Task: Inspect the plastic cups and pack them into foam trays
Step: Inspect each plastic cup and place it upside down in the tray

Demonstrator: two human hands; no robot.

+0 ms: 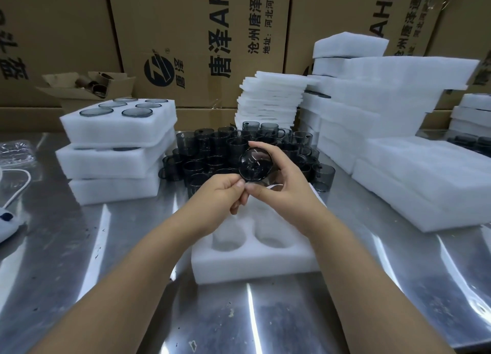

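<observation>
I hold one dark transparent plastic cup [255, 164] up above the table, its round end turned toward me. My right hand [285, 182] curls round its far and right side. My left hand [224, 191] pinches its lower left edge with thumb and fingers. Below my hands lies an open white foam tray [252, 263] with round wells, two of which show bare. Behind the held cup stands a crowd of several dark handled cups [212, 151] on the steel table.
At the left, three filled foam trays [117, 130] are stacked, cups showing in the top one. Stacks of foam sheets [273, 98] and foam trays [398, 130] rise at the back and right. Cardboard boxes [196, 34] wall the rear. A white cable [16, 191] lies far left.
</observation>
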